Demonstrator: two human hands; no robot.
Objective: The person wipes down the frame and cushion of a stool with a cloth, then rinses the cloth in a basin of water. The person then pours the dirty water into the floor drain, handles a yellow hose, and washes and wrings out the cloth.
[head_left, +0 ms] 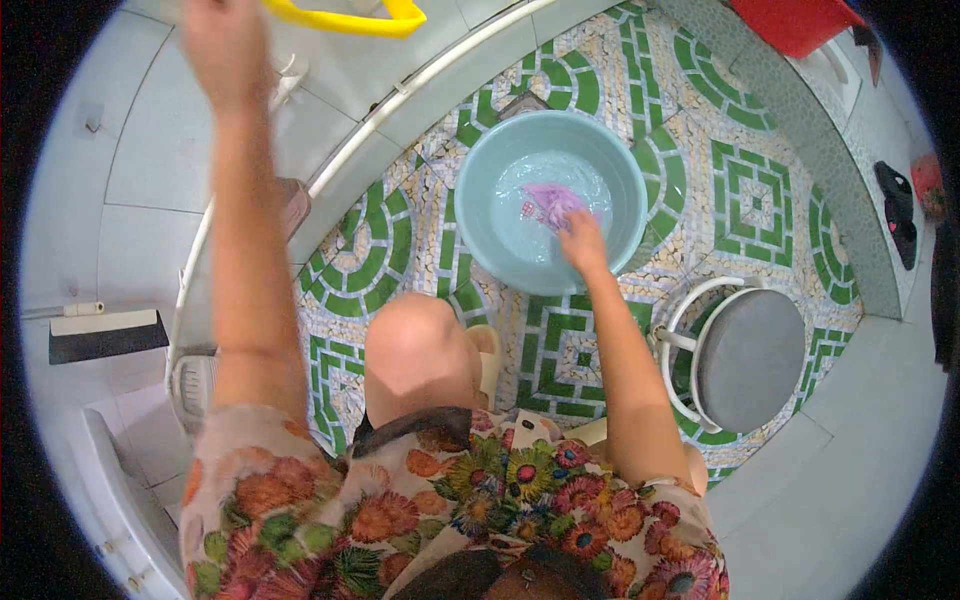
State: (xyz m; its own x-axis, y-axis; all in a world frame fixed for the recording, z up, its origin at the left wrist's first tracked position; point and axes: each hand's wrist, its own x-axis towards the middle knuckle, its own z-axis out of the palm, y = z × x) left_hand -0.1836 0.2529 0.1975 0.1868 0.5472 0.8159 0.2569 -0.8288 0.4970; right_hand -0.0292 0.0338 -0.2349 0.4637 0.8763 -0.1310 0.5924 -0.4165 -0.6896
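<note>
A wide light-blue basin (470, 215) stands on the tiled floor in front of me, with clear water in it. My right hand (580, 240) reaches into the basin, fingers closed on a light-purple cloth (552, 203) that lies partly in the water. A small red-and-white patch shows beside the cloth's lower left. My left hand (228, 60) is raised at the far left, blurred, and its fingers run to the upper edge, so what they hold, if anything, is hidden. Just right of it, a yellow band-shaped thing (400, 20) is cut off by the same edge.
A round grey-topped stool (752, 360) stands to the right. A white pipe (360, 135) curves along the left wall. A squeegee-like tool (108, 335) is at the far left. Dark slippers (897, 215) and a red container (800, 22) are at the right, beyond a low tiled ledge (800, 150).
</note>
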